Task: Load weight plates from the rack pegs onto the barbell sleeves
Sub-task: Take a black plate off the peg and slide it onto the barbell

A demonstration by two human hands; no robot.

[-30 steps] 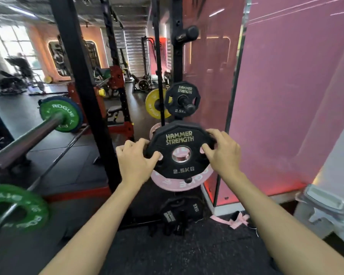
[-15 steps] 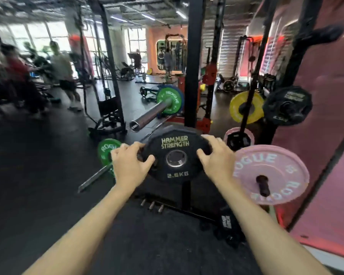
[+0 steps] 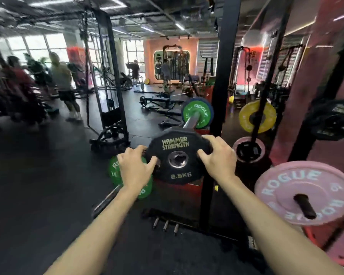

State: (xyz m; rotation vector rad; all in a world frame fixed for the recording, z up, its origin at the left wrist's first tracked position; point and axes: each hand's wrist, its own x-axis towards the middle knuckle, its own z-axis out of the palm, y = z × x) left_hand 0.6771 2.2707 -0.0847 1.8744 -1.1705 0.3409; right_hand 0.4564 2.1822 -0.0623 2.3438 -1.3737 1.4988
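Dark rubber floor (image 3: 38,195) underfoot, gym hall stretching back to bright windows. Two pink plates (image 3: 306,193) on rack pegs at right, one yellow plate (image 3: 257,117) behind, two green plates (image 3: 197,115). Left hand (image 3: 135,167) and right hand (image 3: 218,155) both curled around the rim of one black 2.5 kg plate (image 3: 178,156), held upright just before the barbell sleeve (image 3: 192,121).

2 hands (image 3: 136,168) (image 3: 216,155); 3 black plates (image 3: 178,155); 2 green plates (image 3: 198,115); 2 pink plates (image 3: 304,193); 1 yellow plate (image 3: 244,116).
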